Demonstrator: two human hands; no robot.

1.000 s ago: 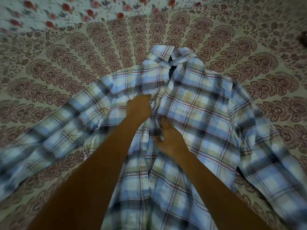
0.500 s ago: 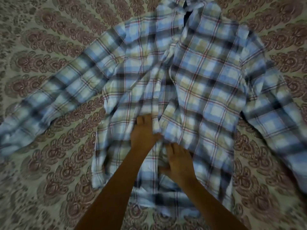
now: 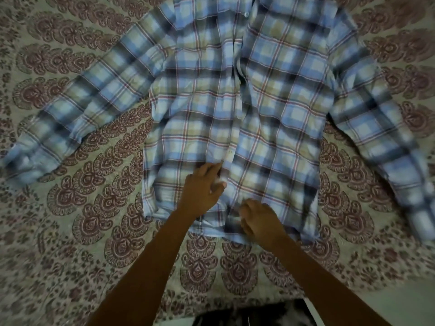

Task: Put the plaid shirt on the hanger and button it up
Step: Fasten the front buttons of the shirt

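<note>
The blue, yellow and red plaid shirt point(image 3: 270, 109) lies front-up on a patterned bedspread, sleeves spread to both sides, its collar cut off by the top edge. My left hand point(image 3: 202, 189) pinches the left front edge at the button strip near the hem. Just below and to the right, my right hand point(image 3: 259, 220) is curled on the right front edge at the hem. A white button point(image 3: 246, 14) shows high on the placket. No hanger is visible; it may be hidden inside the shirt.
The bedspread point(image 3: 94, 220) with red-brown mandala print covers the whole surface. Its near edge runs along the bottom, where dark clothing point(image 3: 254, 314) of mine shows. The left sleeve cuff point(image 3: 26, 158) reaches the far left; the right sleeve point(image 3: 388, 149) runs to the right edge.
Both hands have slid down the shirt front from chest height to the hem. The view has tilted down, so the collar has left the frame.
</note>
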